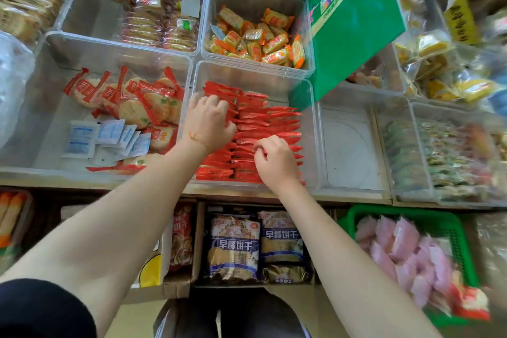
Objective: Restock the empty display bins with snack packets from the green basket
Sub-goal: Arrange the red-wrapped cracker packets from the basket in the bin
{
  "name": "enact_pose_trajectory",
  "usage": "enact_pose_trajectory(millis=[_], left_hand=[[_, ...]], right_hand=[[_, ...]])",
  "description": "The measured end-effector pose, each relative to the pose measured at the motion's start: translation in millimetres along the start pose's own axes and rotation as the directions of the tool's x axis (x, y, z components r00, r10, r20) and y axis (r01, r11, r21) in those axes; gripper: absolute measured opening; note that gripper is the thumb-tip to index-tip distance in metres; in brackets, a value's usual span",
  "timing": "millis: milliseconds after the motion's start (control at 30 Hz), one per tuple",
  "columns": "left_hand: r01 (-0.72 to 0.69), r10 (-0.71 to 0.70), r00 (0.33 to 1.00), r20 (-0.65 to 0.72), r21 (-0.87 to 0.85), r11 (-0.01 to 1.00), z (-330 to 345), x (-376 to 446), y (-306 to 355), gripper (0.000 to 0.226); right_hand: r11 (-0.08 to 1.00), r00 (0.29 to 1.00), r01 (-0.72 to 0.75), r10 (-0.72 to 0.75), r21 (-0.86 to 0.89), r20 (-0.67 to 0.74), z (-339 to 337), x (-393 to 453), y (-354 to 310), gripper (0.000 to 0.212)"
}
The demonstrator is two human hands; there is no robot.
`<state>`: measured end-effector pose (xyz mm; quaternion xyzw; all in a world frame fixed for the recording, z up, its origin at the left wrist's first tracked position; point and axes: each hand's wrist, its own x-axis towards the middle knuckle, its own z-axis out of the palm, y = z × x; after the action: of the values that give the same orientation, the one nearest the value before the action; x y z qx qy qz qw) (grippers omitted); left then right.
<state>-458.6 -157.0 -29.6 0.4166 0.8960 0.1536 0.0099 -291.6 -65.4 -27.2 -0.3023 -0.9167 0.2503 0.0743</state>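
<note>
Red shiny snack packets (263, 123) stood on edge in two neat rows inside a clear plastic bin (312, 123) at the front of the shelf. The person's left hand (210, 121) was pressed against the left row, with its fingers curled over the tops of the packets. The right hand (274, 159) was nearer the front, and its fingertips pinched the top edge of a packet in the right row.

It looked like the person was tidying the rows and making them snug. To do that well, I think the left hand should hold its row steady while the right hand slides the packets close, so none of them tip over or get crushed.

Just to the right of this bin sat an empty clear plastic bin (348, 145) with nothing but its bare bottom showing. That one seemed to need filling next.

Down low on the right was the green plastic basket (455, 230). Soft pink snack packets (397, 244) were piled in it, but they looked blurry, so I could not read them.

To the left of the red packets was a bin of round rice crackers in red-edged wrappers (137, 101), with little white and blue sachets (107, 137) lying in front of them. Behind sat a bin of small orange and yellow packets (258, 38). A big green paper bag (354, 16) leaned over the back right.
</note>
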Motion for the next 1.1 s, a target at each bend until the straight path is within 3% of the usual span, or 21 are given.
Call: enact_pose_trajectory(millis=[200, 333, 500, 667, 800, 900, 967, 1033, 1100], left_hand=[[0.025, -0.029, 0.999, -0.014, -0.232, 0.972, -13.5, -101.7, 92.3, 0.022], [0.174, -0.125, 0.972, 0.197, -0.258, 0.95, 5.5, -147.0, 146.6, 0.022], [0.235, -0.11, 0.901, 0.419, -0.26, 0.936, 49.2, -176.8, 264.9, 0.021], [0.298, -0.101, 0.829, 0.55, -0.281, 0.912, 114.0, -212.7, 412.6, 0.024], [0.328, -0.056, 0.749, 0.66, -0.296, 0.897, 160.5, -233.9, 514.5, 0.021], [0.325, -0.035, 0.699, 0.714, -0.274, 0.905, 181.4, -241.4, 568.1, 0.022], [0.328, -0.044, 0.674, 0.737, -0.245, 0.912, 189.0, -242.1, 595.3, 0.023], [0.321, -0.053, 0.666, 0.744, -0.223, 0.92, 195.6, -239.7, 614.4, 0.023], [0.343, -0.075, 0.661, 0.746, -0.212, 0.915, 201.7, -237.7, 628.5, 0.022]], right_hand=[[0.969, 0.992, -0.119, 0.125, 0.219, -0.013, -45.1, -65.0, 8.2, 0.021], [0.944, 0.986, -0.168, 0.157, 0.284, 0.061, -72.7, -114.6, 54.6, 0.02], [0.915, 0.957, -0.268, 0.217, 0.301, 0.192, -112.9, -174.2, 170.9, 0.02], [0.928, 0.905, -0.33, 0.26, 0.173, 0.336, -175.5, -241.4, 316.4, 0.022], [0.918, 0.871, -0.392, 0.388, -0.05, 0.302, -226.7, -284.0, 428.9, 0.031], [0.847, 0.817, -0.442, 0.516, -0.295, 0.258, -256.0, -306.9, 487.1, 0.049], [0.781, 0.736, -0.485, 0.607, -0.393, 0.299, -269.3, -319.3, 512.7, 0.082], [0.748, 0.667, -0.508, 0.655, -0.426, 0.355, -273.4, -328.9, 532.4, 0.105], [0.76, 0.66, -0.506, 0.646, -0.408, 0.383, -268.4, -336.3, 547.8, 0.11]])
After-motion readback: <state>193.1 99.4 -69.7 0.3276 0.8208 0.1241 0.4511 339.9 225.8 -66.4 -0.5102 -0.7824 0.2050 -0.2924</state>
